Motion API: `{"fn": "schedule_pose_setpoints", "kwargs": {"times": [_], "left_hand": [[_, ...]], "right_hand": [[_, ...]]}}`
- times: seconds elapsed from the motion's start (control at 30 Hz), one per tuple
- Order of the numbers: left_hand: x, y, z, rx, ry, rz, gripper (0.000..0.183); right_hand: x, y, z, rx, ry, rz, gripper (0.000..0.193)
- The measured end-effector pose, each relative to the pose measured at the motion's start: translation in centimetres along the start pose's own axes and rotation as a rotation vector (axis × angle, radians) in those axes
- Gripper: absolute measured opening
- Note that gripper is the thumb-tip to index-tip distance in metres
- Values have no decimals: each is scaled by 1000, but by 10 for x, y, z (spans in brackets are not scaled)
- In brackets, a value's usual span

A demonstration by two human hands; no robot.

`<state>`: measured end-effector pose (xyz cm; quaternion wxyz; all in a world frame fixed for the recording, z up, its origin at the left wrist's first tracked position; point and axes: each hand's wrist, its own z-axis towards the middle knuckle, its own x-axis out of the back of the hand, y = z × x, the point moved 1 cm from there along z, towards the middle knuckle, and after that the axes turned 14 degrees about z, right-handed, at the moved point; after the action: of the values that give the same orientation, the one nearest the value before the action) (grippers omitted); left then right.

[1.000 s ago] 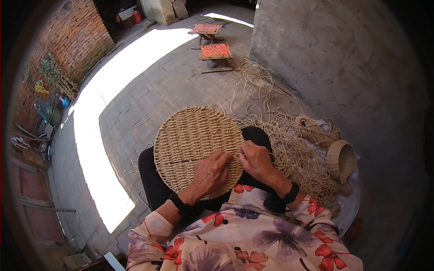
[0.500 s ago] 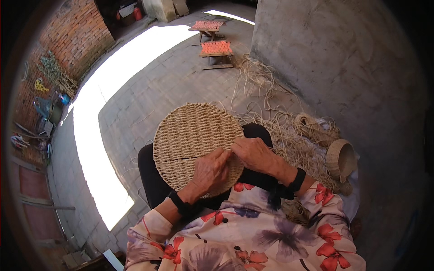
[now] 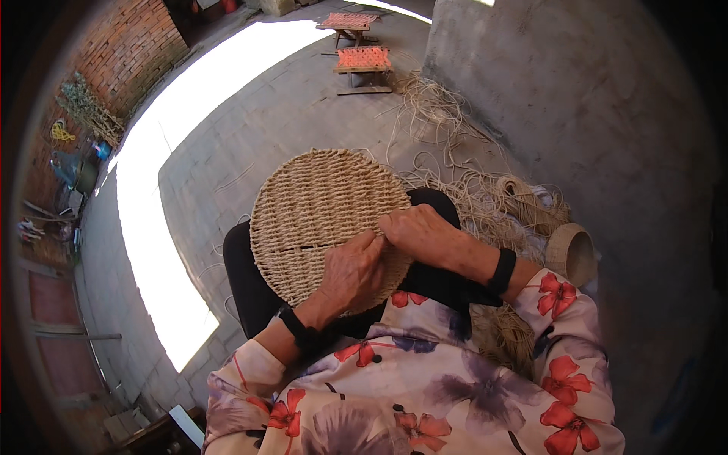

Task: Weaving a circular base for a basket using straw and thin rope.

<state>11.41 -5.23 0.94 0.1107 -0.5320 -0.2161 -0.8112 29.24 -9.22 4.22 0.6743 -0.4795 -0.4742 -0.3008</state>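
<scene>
A round, flat disc of woven tan cord (image 3: 326, 193) lies on a seated person's black-trousered lap (image 3: 240, 265) at the centre of the frame, with the bare left hand (image 3: 353, 267) and bare right hand (image 3: 418, 230) close together, fingers curled, over its right part; whether they pinch a strand cannot be told. Right of centre, a loose tangle of pale tan cord (image 3: 474, 203) spreads beside a small, round, tan woven basket (image 3: 570, 254), tipped on its side. Two low wooden stools with orange-red woven seats (image 3: 362, 58) stand at upper centre.
</scene>
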Motion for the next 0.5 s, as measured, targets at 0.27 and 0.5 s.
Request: {"fn": "schedule_pose_setpoints", "kwargs": {"times": [0.27, 0.5], "left_hand": [[4, 1, -5, 13, 5, -49, 31], [5, -11, -6, 172, 101, -348, 25]], "right_hand": [[5, 2, -39, -191, 310, 468, 15], [-9, -2, -46, -185, 416, 451, 11]]}}
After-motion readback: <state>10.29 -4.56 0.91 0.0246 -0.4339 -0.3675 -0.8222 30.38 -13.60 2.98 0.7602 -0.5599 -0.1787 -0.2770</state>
